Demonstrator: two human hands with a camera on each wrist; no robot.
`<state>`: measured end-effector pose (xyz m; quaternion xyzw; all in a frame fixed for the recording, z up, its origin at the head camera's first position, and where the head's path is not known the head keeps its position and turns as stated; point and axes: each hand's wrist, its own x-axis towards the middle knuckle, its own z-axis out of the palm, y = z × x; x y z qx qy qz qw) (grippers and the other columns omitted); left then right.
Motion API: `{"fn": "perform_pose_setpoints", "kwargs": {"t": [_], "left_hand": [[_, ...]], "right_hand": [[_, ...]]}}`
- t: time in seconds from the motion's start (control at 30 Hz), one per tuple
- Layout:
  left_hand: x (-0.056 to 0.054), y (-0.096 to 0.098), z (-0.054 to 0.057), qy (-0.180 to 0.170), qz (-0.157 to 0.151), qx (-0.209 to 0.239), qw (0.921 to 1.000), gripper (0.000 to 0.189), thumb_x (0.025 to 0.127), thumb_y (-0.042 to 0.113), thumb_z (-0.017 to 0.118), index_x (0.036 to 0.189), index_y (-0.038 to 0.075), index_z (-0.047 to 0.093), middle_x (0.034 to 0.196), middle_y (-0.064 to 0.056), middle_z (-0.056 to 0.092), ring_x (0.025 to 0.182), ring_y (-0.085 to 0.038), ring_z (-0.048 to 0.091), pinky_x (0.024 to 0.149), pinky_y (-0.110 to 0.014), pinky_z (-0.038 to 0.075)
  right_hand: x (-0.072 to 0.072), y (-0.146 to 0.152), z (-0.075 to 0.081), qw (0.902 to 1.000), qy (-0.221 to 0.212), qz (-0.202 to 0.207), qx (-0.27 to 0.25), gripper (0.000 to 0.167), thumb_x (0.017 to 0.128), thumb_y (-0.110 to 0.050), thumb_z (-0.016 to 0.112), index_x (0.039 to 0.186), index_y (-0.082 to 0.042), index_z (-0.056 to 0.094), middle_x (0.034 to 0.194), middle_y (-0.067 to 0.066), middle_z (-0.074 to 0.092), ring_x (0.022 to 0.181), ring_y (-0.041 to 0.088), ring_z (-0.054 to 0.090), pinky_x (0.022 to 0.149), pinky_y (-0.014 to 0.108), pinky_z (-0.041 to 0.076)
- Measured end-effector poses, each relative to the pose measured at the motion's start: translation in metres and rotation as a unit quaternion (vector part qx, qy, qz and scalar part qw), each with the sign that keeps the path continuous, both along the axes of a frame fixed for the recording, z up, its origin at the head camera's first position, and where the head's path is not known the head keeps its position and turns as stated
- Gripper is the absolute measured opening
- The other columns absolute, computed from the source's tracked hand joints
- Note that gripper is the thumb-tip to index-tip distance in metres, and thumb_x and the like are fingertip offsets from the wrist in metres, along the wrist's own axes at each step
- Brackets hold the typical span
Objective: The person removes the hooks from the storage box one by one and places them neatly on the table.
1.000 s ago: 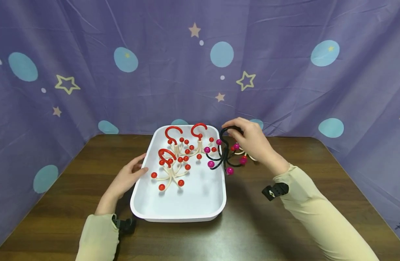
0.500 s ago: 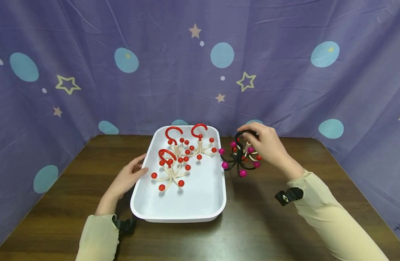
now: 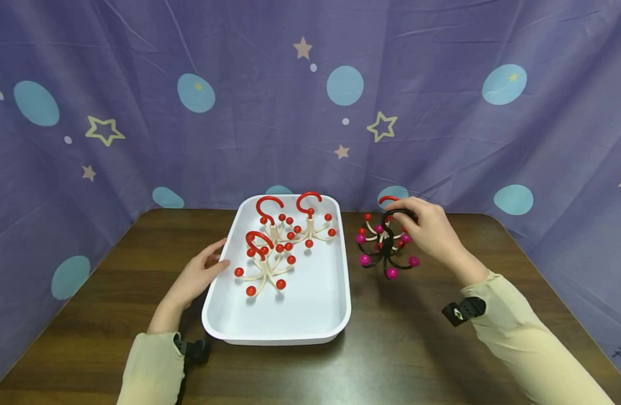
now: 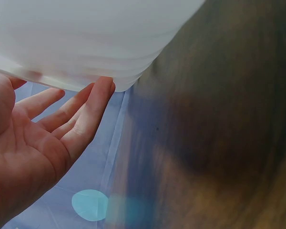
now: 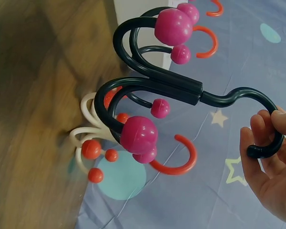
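Observation:
My right hand (image 3: pixel 432 228) pinches the hook of a black multi-arm hanger (image 3: pixel 387 247) with magenta ball tips. This hanger hangs upright to the right of the tray, its arms spread below, and the right wrist view shows thumb and fingers at the curved hook (image 5: pixel 264 98). Behind it, partly covered, a cream hanger with a red hook (image 3: pixel 388 198) and red balls stands on the table. On the left side, my left hand (image 3: pixel 191 278) holds the rim of the white tray (image 3: pixel 300 315), thumb over the edge; its fingers (image 4: pixel 93 109) reach the outer wall in the left wrist view.
Three cream hangers with red hooks and red balls stand in the tray: one in front (image 3: pixel 265 273), one at the back left (image 3: pixel 274 232), one at the back right (image 3: pixel 310 226). The brown wooden table (image 3: pixel 401 349) ends at a purple curtain (image 3: pixel 432 140).
My right hand has carried the black hanger rightward from above the tray's right rim to beside the tray, before the cream hanger on the table. The left hand stays at the rim.

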<state>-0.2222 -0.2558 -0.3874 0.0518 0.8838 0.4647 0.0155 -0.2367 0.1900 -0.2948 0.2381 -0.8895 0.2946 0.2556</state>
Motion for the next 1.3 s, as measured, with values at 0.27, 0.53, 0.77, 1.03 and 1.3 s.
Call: {"fn": "perform_pose_setpoints", "kwargs": {"t": [0.27,0.53,0.77,1.03,1.3], "left_hand": [[0.0,0.0,0.001,0.002,-0.003,-0.002,1.0,0.058,0.092,0.022,0.052,0.143,0.008,0.027,0.119,-0.028,0.049,0.099,-0.034,0.056,0.073,-0.035,0.051],[0.001,0.0,0.001,0.002,-0.001,-0.002,1.0,0.059,0.092,0.025,0.053,0.143,0.009,0.028,0.119,-0.027,0.049,0.098,-0.033,0.056,0.073,-0.035,0.051],[0.0,0.0,0.001,0.0,0.0,-0.001,1.0,0.059,0.092,0.024,0.053,0.143,0.009,0.028,0.118,-0.027,0.049,0.098,-0.034,0.056,0.073,-0.036,0.051],[0.001,0.0,0.0,-0.001,0.001,0.0,1.0,0.058,0.092,0.022,0.053,0.143,0.009,0.028,0.119,-0.027,0.049,0.099,-0.034,0.055,0.073,-0.036,0.051],[0.001,0.0,0.0,0.0,0.001,-0.001,1.0,0.059,0.091,0.026,0.053,0.143,0.01,0.028,0.119,-0.027,0.049,0.1,-0.034,0.055,0.073,-0.036,0.052]], "right_hand": [[0.001,0.01,-0.008,0.9997,-0.021,-0.008,0.005,0.016,0.086,-0.008,0.061,0.099,-0.013,0.069,0.087,0.001,0.066,0.067,0.011,0.054,0.06,0.024,0.039],[-0.001,0.014,-0.017,0.9991,-0.036,-0.019,0.007,0.016,0.086,-0.008,0.061,0.1,-0.012,0.068,0.092,0.003,0.067,0.068,0.012,0.053,0.061,0.025,0.04],[-0.003,0.015,-0.026,0.9991,-0.036,-0.018,0.011,0.016,0.085,-0.008,0.062,0.099,-0.012,0.068,0.091,0.002,0.066,0.069,0.014,0.05,0.063,0.028,0.039],[-0.004,0.016,-0.033,0.9988,-0.042,-0.024,0.011,0.017,0.084,-0.007,0.062,0.1,-0.011,0.068,0.092,0.004,0.066,0.071,0.015,0.05,0.065,0.03,0.039],[-0.005,0.018,-0.041,0.998,-0.055,-0.033,0.002,0.017,0.086,-0.008,0.061,0.101,-0.01,0.068,0.096,0.006,0.066,0.068,0.015,0.048,0.063,0.029,0.037]]}}
